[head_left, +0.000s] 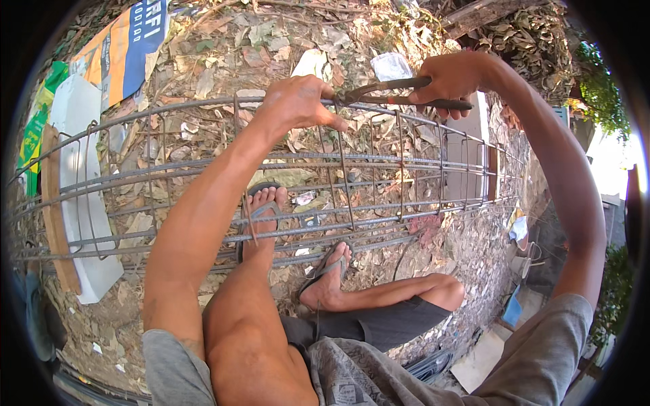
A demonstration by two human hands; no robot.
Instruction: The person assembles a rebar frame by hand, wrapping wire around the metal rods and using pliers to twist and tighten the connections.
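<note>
Knees up close, grey shorts bunched, sandalled feet (pixel 271 216) planted under the rebar cage (pixel 203 162) to steady it. Left hand (pixel 298 101) clamped over the top bar, fingers wrapped round, pinning the stirrup (pixel 342 162) where it crosses. Right hand (pixel 450 81) closed on both handles of the pincers (pixel 399 95), nose laid level along that same bar, biting right beside the left fingers. Dry leaves (pixel 223 47) and a white board (pixel 81 169) beyond, well apart.
</note>
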